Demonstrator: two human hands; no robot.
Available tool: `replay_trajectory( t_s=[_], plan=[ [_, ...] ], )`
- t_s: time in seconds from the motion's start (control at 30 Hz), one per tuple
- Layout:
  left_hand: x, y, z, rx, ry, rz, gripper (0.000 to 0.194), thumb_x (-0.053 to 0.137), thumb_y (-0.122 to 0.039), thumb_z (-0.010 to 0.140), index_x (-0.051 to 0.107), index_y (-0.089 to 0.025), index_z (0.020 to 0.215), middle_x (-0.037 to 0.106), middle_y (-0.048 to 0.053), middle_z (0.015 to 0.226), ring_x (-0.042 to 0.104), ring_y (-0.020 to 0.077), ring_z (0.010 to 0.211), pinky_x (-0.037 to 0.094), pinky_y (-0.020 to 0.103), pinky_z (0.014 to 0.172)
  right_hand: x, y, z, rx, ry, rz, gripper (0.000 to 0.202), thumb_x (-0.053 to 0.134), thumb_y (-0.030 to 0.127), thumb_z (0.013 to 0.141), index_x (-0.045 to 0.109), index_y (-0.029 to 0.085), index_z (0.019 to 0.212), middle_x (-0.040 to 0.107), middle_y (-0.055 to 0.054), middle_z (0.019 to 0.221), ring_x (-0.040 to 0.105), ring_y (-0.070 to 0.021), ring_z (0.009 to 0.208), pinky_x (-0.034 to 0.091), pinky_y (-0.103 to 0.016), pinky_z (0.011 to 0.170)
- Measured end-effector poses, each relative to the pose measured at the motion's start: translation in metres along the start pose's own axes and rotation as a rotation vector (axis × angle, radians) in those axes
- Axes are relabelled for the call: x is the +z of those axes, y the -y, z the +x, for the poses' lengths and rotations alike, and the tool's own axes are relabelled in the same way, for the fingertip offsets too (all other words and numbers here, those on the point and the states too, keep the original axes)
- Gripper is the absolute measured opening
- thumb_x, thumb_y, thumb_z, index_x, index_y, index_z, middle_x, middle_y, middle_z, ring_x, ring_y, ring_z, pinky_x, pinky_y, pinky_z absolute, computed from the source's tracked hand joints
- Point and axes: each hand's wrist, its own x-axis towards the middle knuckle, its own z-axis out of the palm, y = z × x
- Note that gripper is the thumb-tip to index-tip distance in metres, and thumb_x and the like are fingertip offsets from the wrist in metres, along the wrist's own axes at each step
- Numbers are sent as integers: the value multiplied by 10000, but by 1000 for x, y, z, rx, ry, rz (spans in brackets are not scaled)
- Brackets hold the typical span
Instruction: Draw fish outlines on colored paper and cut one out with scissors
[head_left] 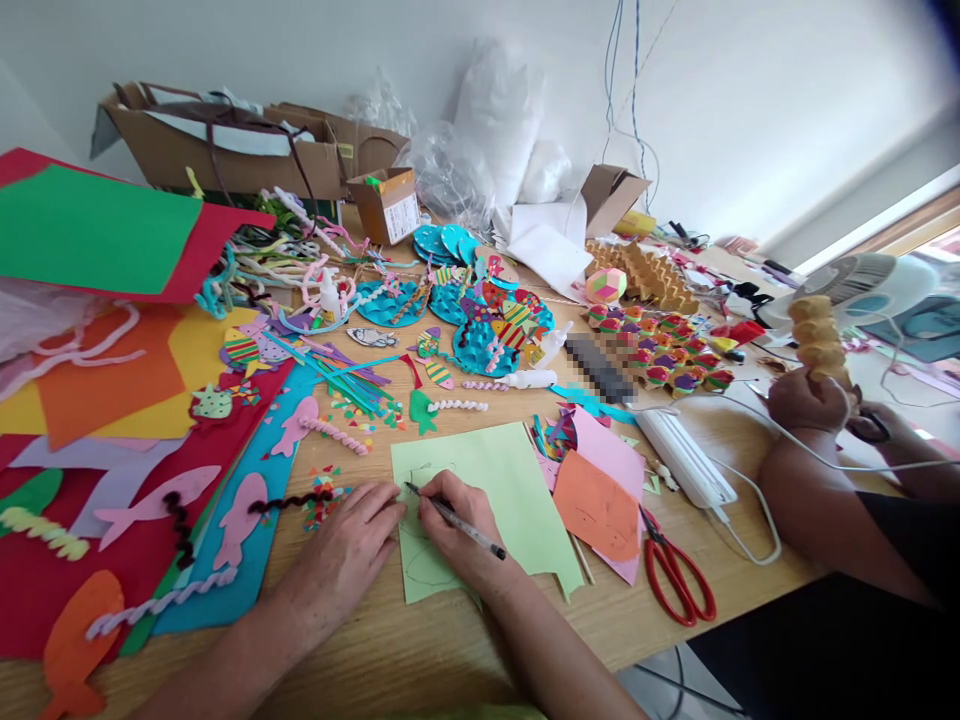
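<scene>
A light green paper sheet [499, 480] lies on the table before me, with thin drawn outlines on its left part. My right hand [466, 520] is closed around a pen [472, 532], its tip at the sheet near the upper left. Fingers stretched out, my left hand [352, 550] rests flat with its fingertips at the sheet's left edge. Just beyond that hand are small coloured paper scraps [322, 500]. Beside it lies a pink fish cutout [241, 520] with a dark twisted pipe cleaner. Orange paper [598, 505] with drawn lines sits right of the sheet.
Red-handled scissors [679, 580] and a white power strip [686, 460] with a cable lie to the right. A co-worker's hands [810, 400] hold a piece of egg carton [817, 335] there. Coloured sheets [187, 480] cover the left; cardboard boxes [225, 150] stand behind.
</scene>
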Motion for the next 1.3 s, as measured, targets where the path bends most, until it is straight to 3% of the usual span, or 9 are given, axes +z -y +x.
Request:
replay_trajectory(
  t_s=[1.3],
  plan=[
    [0, -1, 1, 34, -18, 62, 303, 466, -29, 766, 632, -156, 986, 631, 92, 1099, 581, 232, 1014, 531, 374, 866, 2, -4, 0, -11, 8, 16, 56, 468, 210, 752, 505, 212, 710, 520, 41, 564, 444, -100, 484, 358, -196, 484]
  ],
)
